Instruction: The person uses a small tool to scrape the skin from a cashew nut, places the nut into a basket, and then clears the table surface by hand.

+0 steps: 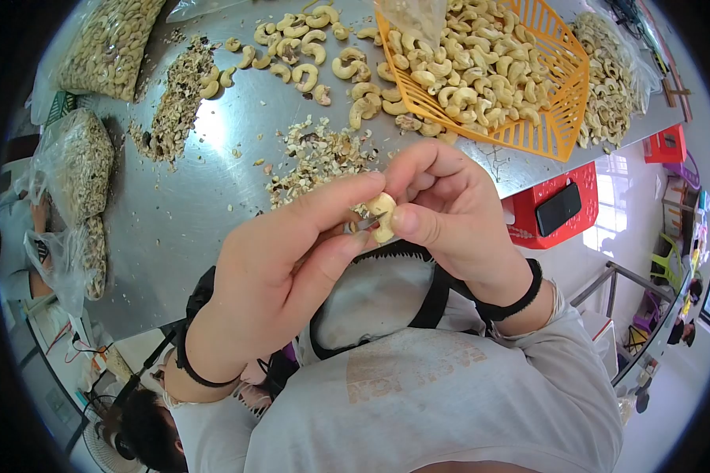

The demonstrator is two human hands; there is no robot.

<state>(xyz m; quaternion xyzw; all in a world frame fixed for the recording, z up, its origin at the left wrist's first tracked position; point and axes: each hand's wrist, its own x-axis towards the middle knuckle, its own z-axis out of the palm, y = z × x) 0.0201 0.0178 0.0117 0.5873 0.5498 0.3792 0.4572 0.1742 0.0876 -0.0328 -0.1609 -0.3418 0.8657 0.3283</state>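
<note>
A pale cashew nut [384,214] is pinched between my two hands, over the front edge of the metal table [213,252]. My right hand [454,213] holds it with thumb and index finger from the right. My left hand [292,260] has thumb and index finger closed at its left side, with a small dark, thin piece between the fingertips that I cannot make out. Just beyond my hands lies a pile of broken bits [315,158]. Loose cashews [305,76] are scattered farther back.
An orange basket [564,87] of cashews stands at the back right, beside a bag of nuts [607,87]. Bags of nuts [110,47] and pieces [83,165] lie left. A phone [558,210] rests on a red stool [584,175]. Another person [146,430] is at lower left.
</note>
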